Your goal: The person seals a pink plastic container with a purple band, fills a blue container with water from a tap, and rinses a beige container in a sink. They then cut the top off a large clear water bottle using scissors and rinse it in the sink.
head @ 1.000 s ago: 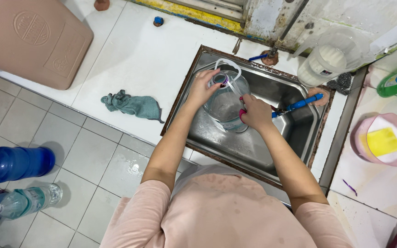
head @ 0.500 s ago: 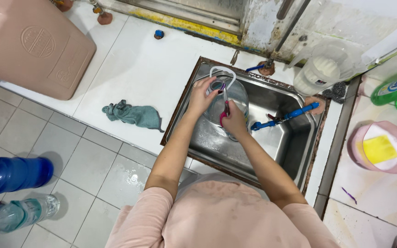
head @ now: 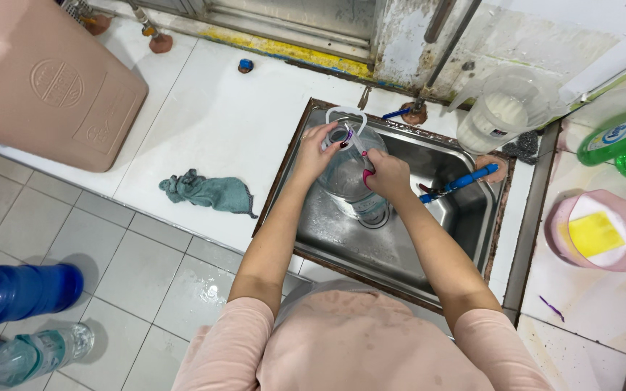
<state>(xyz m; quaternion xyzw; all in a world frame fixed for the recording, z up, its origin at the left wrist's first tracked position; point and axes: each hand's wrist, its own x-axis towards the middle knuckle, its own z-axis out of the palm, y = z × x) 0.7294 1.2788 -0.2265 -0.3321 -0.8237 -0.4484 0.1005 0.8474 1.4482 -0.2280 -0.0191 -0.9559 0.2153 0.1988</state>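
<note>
A large clear plastic water jug (head: 348, 182) with a white handle loop stands in the steel sink (head: 465, 217). My left hand (head: 318, 150) grips the jug at its neck. My right hand (head: 387, 174) holds a thin pink-handled brush (head: 361, 161) whose stem runs into the jug's mouth. Both hands are over the sink's middle.
A blue-handled brush (head: 458, 183) lies in the sink's right part. A teal rag (head: 208, 192) lies on the white counter. A clear pitcher (head: 505, 112), green bottles (head: 614, 141), a pink bowl with a yellow sponge (head: 597, 233) sit right. Pink bin (head: 45, 80), blue bottles (head: 19, 292) left.
My right hand moved from the jug's side up to its mouth with the pink brush. The view shifted; the jug stays in the sink.
</note>
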